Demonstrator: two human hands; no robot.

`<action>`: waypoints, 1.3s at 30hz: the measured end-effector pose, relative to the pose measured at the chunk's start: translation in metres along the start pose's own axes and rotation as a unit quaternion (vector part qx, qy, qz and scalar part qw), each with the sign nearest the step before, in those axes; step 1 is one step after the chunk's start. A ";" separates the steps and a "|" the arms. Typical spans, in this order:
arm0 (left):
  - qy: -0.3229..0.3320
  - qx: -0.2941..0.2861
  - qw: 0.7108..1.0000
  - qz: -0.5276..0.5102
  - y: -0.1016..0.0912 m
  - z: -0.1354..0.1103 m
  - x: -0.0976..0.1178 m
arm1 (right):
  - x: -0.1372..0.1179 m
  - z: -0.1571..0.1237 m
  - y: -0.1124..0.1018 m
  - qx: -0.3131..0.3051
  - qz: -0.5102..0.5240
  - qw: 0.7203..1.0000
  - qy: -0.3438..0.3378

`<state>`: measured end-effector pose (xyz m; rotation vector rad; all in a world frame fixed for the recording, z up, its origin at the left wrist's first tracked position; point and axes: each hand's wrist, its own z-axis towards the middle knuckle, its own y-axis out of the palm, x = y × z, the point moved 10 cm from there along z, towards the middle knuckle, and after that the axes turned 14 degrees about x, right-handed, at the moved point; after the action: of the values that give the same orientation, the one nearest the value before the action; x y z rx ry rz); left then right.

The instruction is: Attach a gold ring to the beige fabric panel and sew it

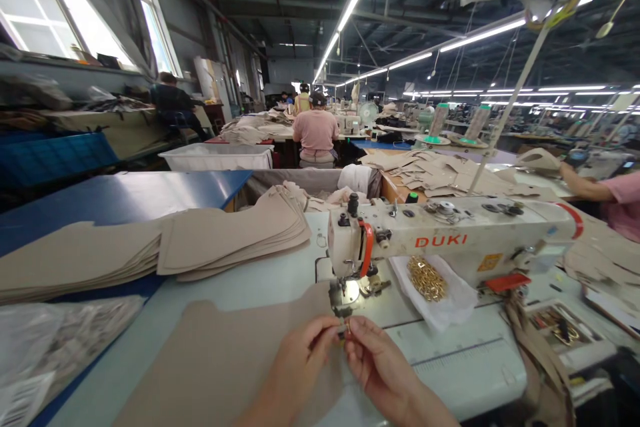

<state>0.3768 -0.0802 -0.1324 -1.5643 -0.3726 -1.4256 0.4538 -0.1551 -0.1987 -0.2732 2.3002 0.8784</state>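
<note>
Just in front of the sewing machine's [440,237] needle area, both hands meet at fingertip height. My left hand [300,353] is closed in a pinch on the left end of a small piece, largely covered by the fingers. From the other side my right hand [377,360] pinches the same spot, where a bit of gold-coloured metal shows; its exact kind is hidden. Beneath the hands a large beige fabric panel [225,347] lies flat, its far edge by the lit presser foot [343,303]. Gold metal hardware pieces [427,279] lie heaped on a white wrapper [463,300] under the machine arm.
Stacked beige panels [235,233] lie at the left, near a clear plastic bag [70,340]. Beige straps [537,347] hang beside a small parts tray [570,333] at the right. A co-worker in pink [316,127] sits ahead; another person's arm [590,183] reaches in at right.
</note>
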 end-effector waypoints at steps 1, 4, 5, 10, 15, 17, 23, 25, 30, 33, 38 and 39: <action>-0.012 -0.006 1.000 -0.012 0.000 0.000 -0.001 | -0.005 -0.001 0.000 -0.003 -0.024 0.999 -0.028; -0.047 -0.024 0.997 -0.050 -0.002 -0.004 -0.006 | -0.031 -0.009 0.002 -0.003 -0.097 0.981 -0.171; -0.056 -0.030 0.996 -0.062 -0.002 -0.005 -0.007 | -0.038 -0.012 0.004 -0.009 -0.120 0.970 -0.210; -0.076 -0.057 0.990 -0.100 0.002 -0.013 -0.007 | -0.030 -0.015 0.015 -0.056 -0.192 0.957 -0.212; -0.121 -0.054 0.978 -0.164 0.003 -0.015 -0.014 | -0.017 -0.012 0.017 -0.070 -0.203 0.964 -0.155; -0.168 -0.049 0.959 -0.223 0.003 -0.016 -0.024 | -0.016 -0.011 0.014 -0.059 -0.195 0.969 -0.142; -0.278 -0.078 0.902 -0.322 0.019 -0.025 -0.036 | -0.013 -0.011 0.012 -0.049 -0.182 0.974 -0.129; -0.277 -0.083 0.905 -0.314 0.021 -0.025 -0.032 | -0.010 -0.011 0.012 -0.054 -0.186 0.973 -0.124; -0.264 -0.124 0.920 -0.262 0.024 -0.026 -0.029 | -0.005 -0.014 0.016 -0.093 -0.203 0.969 -0.109; -0.223 -0.147 0.943 -0.201 0.022 -0.023 -0.032 | -0.005 -0.020 0.018 -0.105 -0.221 0.962 -0.124; -0.164 -0.157 0.968 -0.110 0.013 -0.022 -0.025 | -0.012 -0.034 0.023 -0.106 -0.288 0.929 -0.207; -0.157 -0.156 0.971 -0.090 0.011 -0.022 -0.023 | -0.013 -0.036 0.024 -0.103 -0.305 0.922 -0.217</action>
<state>0.3653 -0.0947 -0.1602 -2.0671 -0.5071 -1.4244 0.4356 -0.1616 -0.1579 -0.7567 1.5684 0.7532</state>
